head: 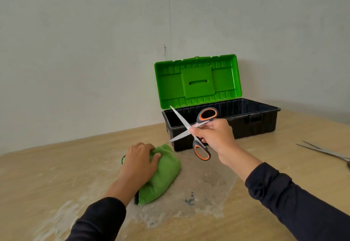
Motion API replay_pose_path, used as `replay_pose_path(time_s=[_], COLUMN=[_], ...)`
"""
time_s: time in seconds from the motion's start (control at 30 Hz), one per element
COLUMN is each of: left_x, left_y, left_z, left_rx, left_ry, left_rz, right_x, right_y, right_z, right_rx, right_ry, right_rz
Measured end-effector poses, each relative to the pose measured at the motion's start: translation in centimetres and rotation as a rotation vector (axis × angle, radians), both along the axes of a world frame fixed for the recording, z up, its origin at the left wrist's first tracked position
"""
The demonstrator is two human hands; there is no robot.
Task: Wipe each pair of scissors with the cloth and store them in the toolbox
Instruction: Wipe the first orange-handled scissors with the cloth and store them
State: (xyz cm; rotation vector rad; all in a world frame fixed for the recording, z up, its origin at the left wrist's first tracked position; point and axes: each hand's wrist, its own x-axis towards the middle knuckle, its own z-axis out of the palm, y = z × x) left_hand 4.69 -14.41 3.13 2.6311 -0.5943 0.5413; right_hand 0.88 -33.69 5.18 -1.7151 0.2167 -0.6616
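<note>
A pair of scissors (184,127) with grey and orange handles hangs in the air in front of the toolbox, blades spread wide. My right hand (215,134) pinches it near the pivot. On the table below and to the left lies a bunched green cloth (164,172), and my left hand (139,162) grips its near-left part. The toolbox (265,125) has a black body and stands open at the back, its green lid (197,80) upright against the wall. Its inside looks dark; what lies in it I cannot tell.
Long metal blades of another pair of scissors (325,150) lie at the right edge of the view on the wooden table (56,174). A crinkled clear plastic sheet (200,195) covers the table under the cloth. A white wall stands close behind the toolbox.
</note>
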Motion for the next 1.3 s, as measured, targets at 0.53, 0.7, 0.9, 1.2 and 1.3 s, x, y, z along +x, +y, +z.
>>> replay_pose_path(time_s=[0.53,0.7,0.9,1.2,1.3], left_x=[-1.1,-1.0,-1.4,-1.0,-1.3], left_y=[-1.1,-1.5,-2.4,-1.9,-1.4], left_z=[2.2,1.9,1.5,1.5,1.9], left_rx=[-0.576,-0.611,-0.628,-0.595,-0.558], left_ry=[-0.227,-0.225,-0.198,0.058,0.114], left_rz=[-0.266,-0.258,-0.288,-0.407,-0.457], right_x=[-1.4,-1.8,-1.2,-1.5,-1.6], right_y=[-0.9,-0.8,1.2,1.8,1.8], right_z=[2.4,3.1,1.2,0.5,0.9], right_rx=[-0.276,-0.201,-0.053,-0.004,-0.022], right_ry=[-0.068,-0.214,-0.09,-0.115,-0.119], right_rz=[-0.067,-0.148,0.155,0.319,0.356])
